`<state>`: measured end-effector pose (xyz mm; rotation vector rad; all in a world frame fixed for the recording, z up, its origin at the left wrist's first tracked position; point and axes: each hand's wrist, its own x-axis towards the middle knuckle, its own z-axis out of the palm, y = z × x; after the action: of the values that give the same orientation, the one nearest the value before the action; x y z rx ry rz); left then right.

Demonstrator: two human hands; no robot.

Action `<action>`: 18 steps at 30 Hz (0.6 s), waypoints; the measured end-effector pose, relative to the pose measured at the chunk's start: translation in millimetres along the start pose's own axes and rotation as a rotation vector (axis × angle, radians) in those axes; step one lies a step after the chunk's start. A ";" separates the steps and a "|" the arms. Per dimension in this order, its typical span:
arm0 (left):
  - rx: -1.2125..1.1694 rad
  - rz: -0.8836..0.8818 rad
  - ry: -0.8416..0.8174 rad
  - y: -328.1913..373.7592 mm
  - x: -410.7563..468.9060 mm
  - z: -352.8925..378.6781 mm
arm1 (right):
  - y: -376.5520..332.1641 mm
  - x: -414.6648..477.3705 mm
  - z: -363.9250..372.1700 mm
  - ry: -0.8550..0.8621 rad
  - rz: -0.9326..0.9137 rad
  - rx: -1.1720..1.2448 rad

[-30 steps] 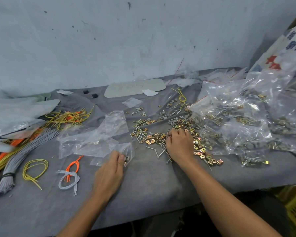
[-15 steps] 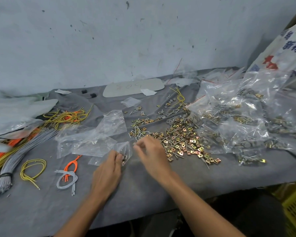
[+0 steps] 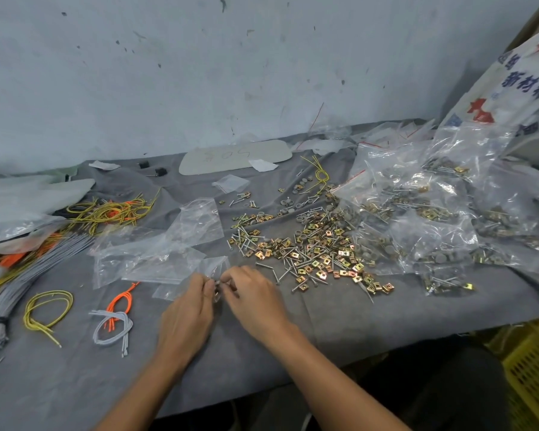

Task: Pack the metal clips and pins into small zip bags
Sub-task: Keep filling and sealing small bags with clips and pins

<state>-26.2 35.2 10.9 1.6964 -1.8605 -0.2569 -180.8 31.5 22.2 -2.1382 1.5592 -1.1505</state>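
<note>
Clips and pins lie heaped mid-way across the desk. Nearer its front edge the left hand pinches the small zip bag open so the right hand, pinching a few, can feed them in.

The loose pile of clips and pins is spread at the centre of the table. Filled bags are heaped to its right, and empty zip bags are laid to its left. A small zip bag is located at the near edge of the empty ones, between the left hand and the right hand. A bundle of cords is placed at the left edge. A flat panel is set at the far side.
</note>
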 end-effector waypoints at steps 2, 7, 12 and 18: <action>0.006 0.005 -0.002 0.3 -0.3 -0.2 | 1.4 0.7 0.0 -0.012 0.015 -0.009; 0.005 0.012 0.000 1.5 -1.5 -2.1 | 13.2 9.1 -9.8 -0.008 0.029 -0.076; 0.003 0.014 -0.006 2.9 -0.9 -2.4 | 56.6 37.9 -44.0 0.033 0.202 -0.396; -0.002 0.028 0.008 2.1 0.0 -1.6 | 51.6 35.1 -32.2 -0.188 0.185 -0.491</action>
<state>-27.1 36.0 13.3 1.6670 -1.8759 -0.2399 -235.4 -12.4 27.4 -2.2356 2.0534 -0.5260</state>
